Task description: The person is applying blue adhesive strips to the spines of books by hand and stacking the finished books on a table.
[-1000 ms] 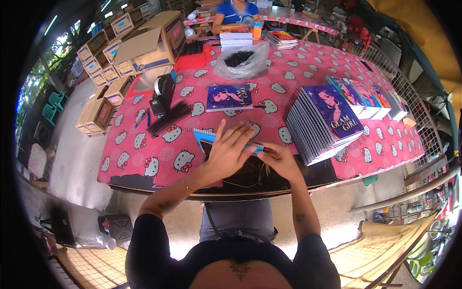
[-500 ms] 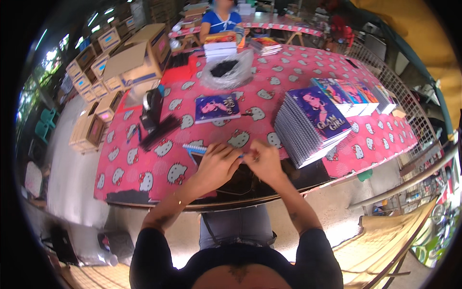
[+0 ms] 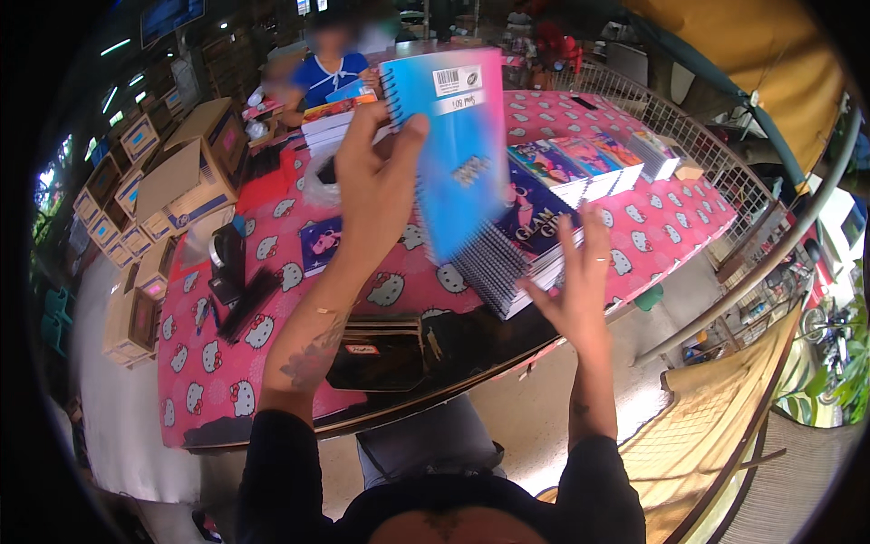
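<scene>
In my left hand point(image 3: 376, 181) a spiral notebook point(image 3: 453, 154) is held up by its coil-bound edge, thumb across the cover. Its visible cover is blue, shading to pink, with a white barcode label near the top. My right hand point(image 3: 575, 281) has its fingers spread at the near side of a tall stack of spiral notebooks point(image 3: 535, 218) with purple illustrated covers. Whether those fingers touch the stack I cannot tell. Behind my left forearm, a single purple notebook point(image 3: 320, 245) lies on the pink table, partly hidden.
Smaller notebook piles point(image 3: 580, 168) line the table's right side. On the left lie a black tape dispenser point(image 3: 227, 263) and a bundle of black strips point(image 3: 249, 304). Cardboard boxes point(image 3: 199, 163) are stacked beyond the left edge. A person in blue point(image 3: 331, 77) is across the table.
My left hand has risen from the table edge with the blue notebook, now upright. My right hand has left it and opened beside the purple stack. The view has shifted right.
</scene>
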The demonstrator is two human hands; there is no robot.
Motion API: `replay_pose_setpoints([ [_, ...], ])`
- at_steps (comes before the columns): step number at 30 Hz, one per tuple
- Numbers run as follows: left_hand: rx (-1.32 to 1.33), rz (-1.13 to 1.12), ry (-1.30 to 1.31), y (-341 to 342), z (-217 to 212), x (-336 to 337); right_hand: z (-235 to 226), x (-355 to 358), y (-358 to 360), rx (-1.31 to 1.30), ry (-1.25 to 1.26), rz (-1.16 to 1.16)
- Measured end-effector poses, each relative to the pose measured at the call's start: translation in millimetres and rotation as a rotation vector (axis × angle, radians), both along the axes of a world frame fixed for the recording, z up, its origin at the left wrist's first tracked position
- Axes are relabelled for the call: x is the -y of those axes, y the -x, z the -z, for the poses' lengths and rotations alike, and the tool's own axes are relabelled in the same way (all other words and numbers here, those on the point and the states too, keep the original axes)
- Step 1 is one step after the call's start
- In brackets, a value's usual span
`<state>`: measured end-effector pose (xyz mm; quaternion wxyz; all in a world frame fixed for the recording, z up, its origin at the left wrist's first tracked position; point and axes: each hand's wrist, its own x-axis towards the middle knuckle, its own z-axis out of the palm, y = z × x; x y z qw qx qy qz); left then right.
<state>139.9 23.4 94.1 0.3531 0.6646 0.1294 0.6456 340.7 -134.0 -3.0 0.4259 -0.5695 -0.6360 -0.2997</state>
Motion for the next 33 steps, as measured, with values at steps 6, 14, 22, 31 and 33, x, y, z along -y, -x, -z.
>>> replay_pose_setpoints([
  [6,-0.101,0.037,-0.208,-104,15,-41,-32,-22,-1,-0.777,-0.153,-0.531],
  [14,-1.195,-0.314,-0.426,-137,101,-107,10,-36,-57,-0.967,-0.677,-0.207],
  [22,-1.311,-0.157,0.116,-147,86,-125,75,-86,-39,-0.324,-0.399,-0.128],
  [31,-0.697,-0.366,-0.351,-101,132,-164,64,-75,-39,-0.231,-0.085,-0.067],
  [33,-0.672,-0.214,-0.321,-32,122,-174,50,-53,-44,-0.269,0.042,-0.080],
])
